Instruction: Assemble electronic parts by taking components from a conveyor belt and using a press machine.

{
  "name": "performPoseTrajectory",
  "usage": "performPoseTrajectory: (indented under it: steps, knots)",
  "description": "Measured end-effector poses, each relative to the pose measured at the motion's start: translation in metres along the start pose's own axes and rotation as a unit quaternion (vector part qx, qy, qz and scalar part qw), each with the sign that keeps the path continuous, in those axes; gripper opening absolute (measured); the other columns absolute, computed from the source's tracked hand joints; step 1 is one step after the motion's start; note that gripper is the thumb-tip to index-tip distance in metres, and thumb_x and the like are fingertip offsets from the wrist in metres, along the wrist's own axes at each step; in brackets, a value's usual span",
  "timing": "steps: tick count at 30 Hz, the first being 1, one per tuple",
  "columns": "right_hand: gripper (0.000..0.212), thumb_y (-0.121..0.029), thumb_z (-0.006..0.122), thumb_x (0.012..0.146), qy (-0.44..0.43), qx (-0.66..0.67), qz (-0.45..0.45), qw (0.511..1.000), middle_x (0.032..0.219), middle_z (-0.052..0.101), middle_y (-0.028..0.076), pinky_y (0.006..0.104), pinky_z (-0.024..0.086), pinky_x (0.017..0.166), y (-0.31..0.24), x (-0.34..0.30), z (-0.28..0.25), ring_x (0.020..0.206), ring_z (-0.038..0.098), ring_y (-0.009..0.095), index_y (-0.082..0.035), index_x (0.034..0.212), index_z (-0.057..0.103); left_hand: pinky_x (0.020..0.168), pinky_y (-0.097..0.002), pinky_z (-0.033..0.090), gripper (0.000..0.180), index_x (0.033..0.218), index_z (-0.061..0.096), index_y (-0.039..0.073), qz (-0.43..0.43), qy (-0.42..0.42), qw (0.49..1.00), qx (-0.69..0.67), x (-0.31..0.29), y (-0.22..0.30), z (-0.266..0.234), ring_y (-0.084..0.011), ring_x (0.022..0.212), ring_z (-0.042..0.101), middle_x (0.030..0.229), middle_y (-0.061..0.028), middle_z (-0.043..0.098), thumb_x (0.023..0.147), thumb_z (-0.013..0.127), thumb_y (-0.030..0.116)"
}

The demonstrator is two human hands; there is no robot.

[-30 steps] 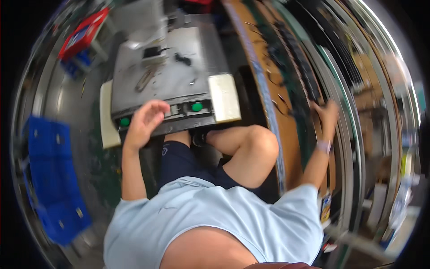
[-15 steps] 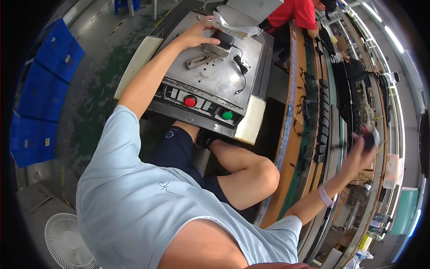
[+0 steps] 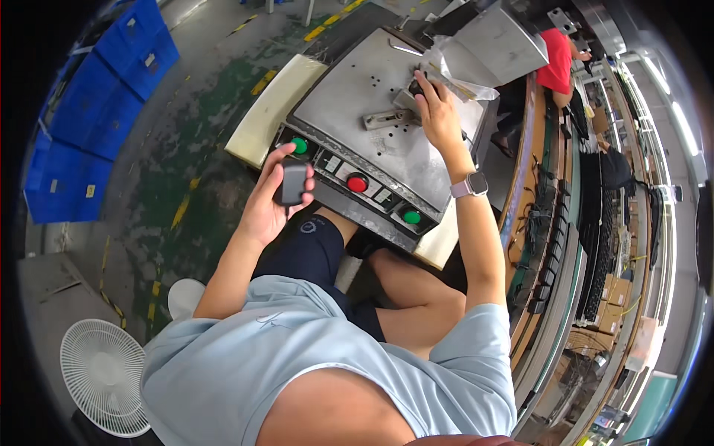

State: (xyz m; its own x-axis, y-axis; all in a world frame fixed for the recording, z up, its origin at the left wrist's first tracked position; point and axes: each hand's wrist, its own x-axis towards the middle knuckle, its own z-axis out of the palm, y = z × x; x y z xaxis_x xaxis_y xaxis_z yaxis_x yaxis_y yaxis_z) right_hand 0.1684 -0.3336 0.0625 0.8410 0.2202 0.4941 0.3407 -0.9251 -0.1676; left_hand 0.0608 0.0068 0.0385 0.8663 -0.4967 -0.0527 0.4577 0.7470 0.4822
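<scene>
My left hand (image 3: 262, 202) is closed around a black power adapter (image 3: 294, 183), held in front of the machine's near left edge, with a bit of its cord hanging below. My right hand (image 3: 441, 120), with a watch on its wrist, reaches over the metal top plate (image 3: 349, 97). Its fingers are closed on a dark adapter (image 3: 418, 86) at the small metal fixture, mostly hidden beneath them. Left of these fingers, a slotted metal bar (image 3: 387, 120) lies on the plate. A clear plastic sheet (image 3: 454, 74) hangs just behind the right hand.
The machine front has a red button (image 3: 358, 182) between two green buttons, the left one (image 3: 299, 145) close to my left fingertips. At right runs a conveyor line (image 3: 547, 253) with several black adapters. A person in red (image 3: 556, 63) works beyond. Blue bins (image 3: 97, 104) and a white fan (image 3: 103, 375) stand left.
My left hand has left the fixture and come back toward me with an adapter. My right hand has swung from the conveyor side onto the fixture. The view has shifted.
</scene>
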Motion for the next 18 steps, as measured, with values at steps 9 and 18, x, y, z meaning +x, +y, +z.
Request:
performPoseTrajectory:
  steps: [9,18]
  knots:
    - [0.108,-0.031,0.080,0.070,-0.323,-0.127,0.036,0.937,0.152,0.025,0.021,0.0468,0.039,0.106,-0.053,-0.041,-0.076,0.137,0.032,0.039,-0.015,0.154,0.014,0.073,-0.0293,0.049,0.041,0.118,0.052,0.010,0.240,0.108,0.787,0.557,0.034,-0.024,-0.067,-0.0181,0.076,0.061,0.096,-0.0081,0.063,0.081,0.063,-0.003]
    - [0.103,-0.032,0.083,0.070,-0.147,0.123,-0.011,0.981,0.149,0.030,0.021,0.0421,0.034,0.109,-0.119,-0.120,-0.084,0.133,0.038,0.036,-0.003,0.149,0.023,0.090,-0.0315,0.043,0.042,0.126,0.049,0.006,0.117,-0.068,0.942,0.306,0.036,-0.038,0.045,-0.0201,0.104,0.058,0.116,-0.0101,0.058,0.087,0.062,0.008]
